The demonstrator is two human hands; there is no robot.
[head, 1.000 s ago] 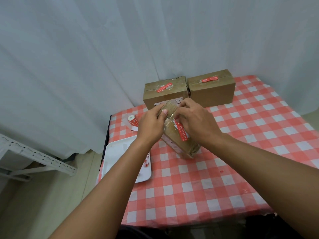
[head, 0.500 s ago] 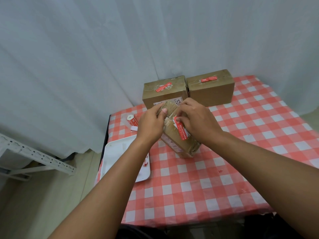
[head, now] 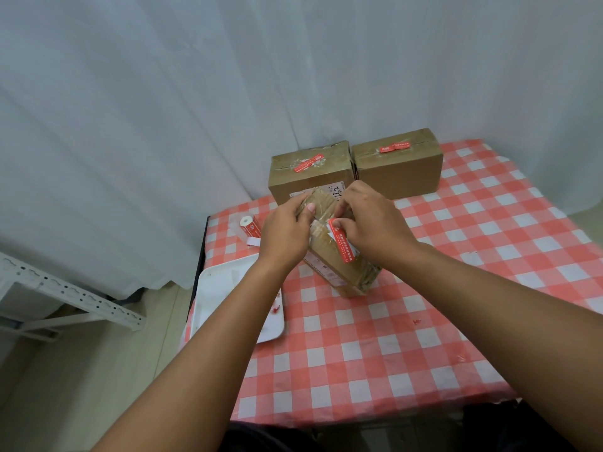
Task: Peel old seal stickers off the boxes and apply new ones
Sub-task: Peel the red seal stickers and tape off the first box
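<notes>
Both hands grip one small brown box tilted up on edge on the red-and-white checked table. Left hand is closed on the box's upper left corner, thumb on the taped face, steadying it. Right hand rests on the box's upper right, its fingertips pinched together on the top end of a red seal sticker. That end looks lifted from the box, though how far it has come free cannot be told. From the pinch, the sticker's long axis runs down the face toward the person and slightly right, with its lower end apparently stuck, so a peel would likely follow that line, the right hand being the one on it. Behind the held box stand two larger boxes side by side, the left box and the right box, each with a red sticker on top. Left of the held box lie a sticker roll and, nearer the person, a white tray holding red scraps.
</notes>
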